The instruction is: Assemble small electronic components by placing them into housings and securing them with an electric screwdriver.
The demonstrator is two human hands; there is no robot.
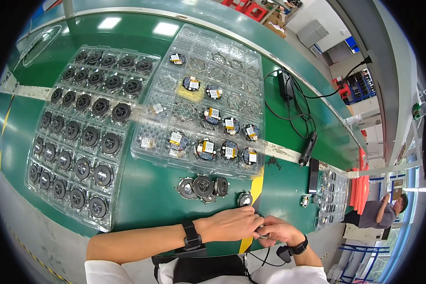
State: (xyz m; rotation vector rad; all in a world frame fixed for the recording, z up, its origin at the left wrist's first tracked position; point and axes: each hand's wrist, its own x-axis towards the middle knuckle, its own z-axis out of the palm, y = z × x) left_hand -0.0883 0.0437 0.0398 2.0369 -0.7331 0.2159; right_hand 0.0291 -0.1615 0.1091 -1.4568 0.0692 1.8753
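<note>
Close to the table's front edge, my left hand (234,222) and my right hand (281,232) meet around a small round metallic part (262,233). Fingers of both hands are closed on it and cover most of it. Just beyond my left fingers, a round black module (244,199) rests by the yellow floor-style stripe on the green table. To its left sits a small cluster of round black modules (203,186), some overlapping. My right wrist wears a black strap with a small box, and a dark cable hangs below the hands.
A clear tray (119,175) of black round modules lies at left. Stacked clear trays (222,40), partly filled with labelled circuit modules, stand ahead. A cabled power adapter (285,85), a black corded tool (308,149) and another filled tray (345,196) lie right. One person (376,214) stands far right.
</note>
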